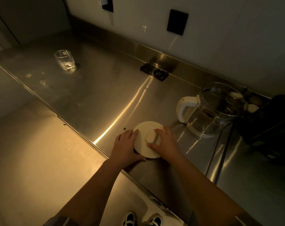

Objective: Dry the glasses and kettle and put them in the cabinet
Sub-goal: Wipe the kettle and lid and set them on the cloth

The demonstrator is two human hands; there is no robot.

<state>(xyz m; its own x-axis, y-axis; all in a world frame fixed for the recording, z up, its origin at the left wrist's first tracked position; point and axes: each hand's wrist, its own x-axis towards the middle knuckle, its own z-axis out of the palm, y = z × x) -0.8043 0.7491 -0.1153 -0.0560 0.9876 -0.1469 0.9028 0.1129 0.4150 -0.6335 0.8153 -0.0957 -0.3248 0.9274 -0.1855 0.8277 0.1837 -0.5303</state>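
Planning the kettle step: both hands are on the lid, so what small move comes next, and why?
Probably lift the white lid toward the glass kettle. The right hand grips its knob, the left hand holds its rim, and the kettle stands uncovered to the right.

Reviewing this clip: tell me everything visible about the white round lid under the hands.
The lid is a cream-white disc, plastic by its look, with a raised rounded knob on top. It lies flat near the front edge of the steel counter, apart from the glass kettle to its right. The left hand holds its left rim, fingers curled round the edge; the right hand grips the knob. A dark edge shows beneath the near rim; what it is cannot be told.
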